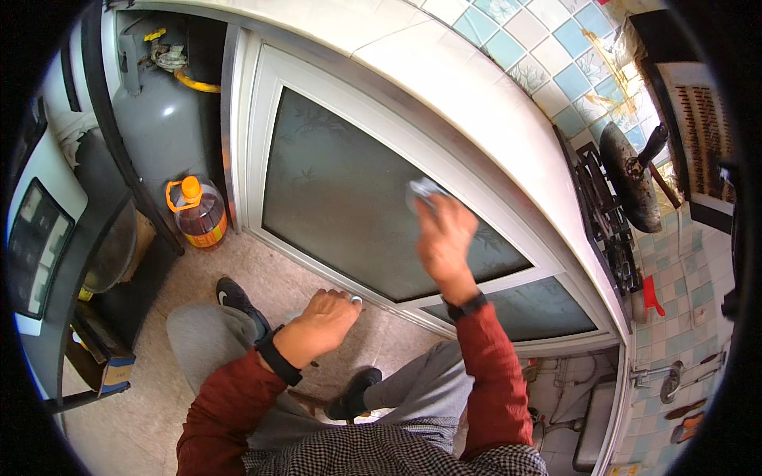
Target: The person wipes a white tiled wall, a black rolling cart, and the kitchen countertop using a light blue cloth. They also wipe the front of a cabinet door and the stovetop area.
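Note:
My right hand point(445, 238), blurred, presses a crumpled whitish wipe or cloth point(424, 189) against the frosted glass panel point(351, 202) of a cabinet door, close to its upper white frame point(381, 140). The cloth's exact material is hard to tell. My left hand point(324, 321) hangs over the floor in front of the door's lower rail, its fingers curled and a ring on one of them. Its palm side is hidden, so whether it holds anything does not show.
A grey gas cylinder point(161, 131) stands in the open bay at left, an orange-capped oil jug point(201, 214) before it. Above the door runs a white countertop point(440, 89). A gas stove point(604, 220) with a wok point(631, 178) is at right. Dark shelving point(143, 297) stands left.

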{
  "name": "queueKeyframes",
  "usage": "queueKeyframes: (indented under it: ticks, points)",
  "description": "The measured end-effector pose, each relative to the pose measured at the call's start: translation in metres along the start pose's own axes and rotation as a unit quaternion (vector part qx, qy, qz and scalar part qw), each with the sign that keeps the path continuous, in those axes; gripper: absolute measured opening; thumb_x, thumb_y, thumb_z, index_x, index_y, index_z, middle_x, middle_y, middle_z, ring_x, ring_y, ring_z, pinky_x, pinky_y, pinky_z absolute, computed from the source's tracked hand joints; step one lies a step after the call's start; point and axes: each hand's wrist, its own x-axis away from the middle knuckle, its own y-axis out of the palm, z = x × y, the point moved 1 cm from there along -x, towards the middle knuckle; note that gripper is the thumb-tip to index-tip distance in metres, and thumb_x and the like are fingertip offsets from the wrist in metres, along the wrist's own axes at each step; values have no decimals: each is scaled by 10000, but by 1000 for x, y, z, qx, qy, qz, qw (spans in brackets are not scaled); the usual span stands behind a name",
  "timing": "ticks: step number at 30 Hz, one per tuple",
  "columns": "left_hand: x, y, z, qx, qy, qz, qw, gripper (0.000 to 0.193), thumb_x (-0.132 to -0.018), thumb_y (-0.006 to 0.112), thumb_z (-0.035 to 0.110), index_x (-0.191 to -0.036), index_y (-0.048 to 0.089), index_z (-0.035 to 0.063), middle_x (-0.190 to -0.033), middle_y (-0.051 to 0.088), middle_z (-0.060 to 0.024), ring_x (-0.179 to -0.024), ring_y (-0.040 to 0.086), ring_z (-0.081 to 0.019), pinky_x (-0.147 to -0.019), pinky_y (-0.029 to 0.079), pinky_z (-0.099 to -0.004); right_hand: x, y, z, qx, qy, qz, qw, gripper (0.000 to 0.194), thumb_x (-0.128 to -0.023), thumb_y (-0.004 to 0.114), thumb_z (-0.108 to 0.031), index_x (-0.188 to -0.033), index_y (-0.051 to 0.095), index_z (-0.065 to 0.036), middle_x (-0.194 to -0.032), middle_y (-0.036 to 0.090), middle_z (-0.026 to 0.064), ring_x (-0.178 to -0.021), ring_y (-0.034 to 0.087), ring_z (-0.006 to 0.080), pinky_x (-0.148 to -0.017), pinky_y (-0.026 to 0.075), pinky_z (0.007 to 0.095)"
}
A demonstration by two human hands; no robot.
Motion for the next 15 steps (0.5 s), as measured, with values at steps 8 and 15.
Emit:
queueKeyframes:
  ticks: [8,15]
  points:
    - [-1,-1,6,15,10,-18,1000,253,-742,659,-30,-992,627,-9,-932,666,-212,-920,667,-383,-803,522,-480,134,-84,67,137,253,86,954,393,-686,619,93,-1048,676,-52,-1073,568,195,-997,548,395,-853,470,503]
    - [-6,4,5,19,13,5,1000,212,-747,641,-23,-957,608,-16,-904,648,-222,-901,654,-402,-789,516,-489,138,-15,33,40,371,184,909,376,-721,647,84,-1074,659,-45,-1072,574,198,-984,591,398,-854,498,460]
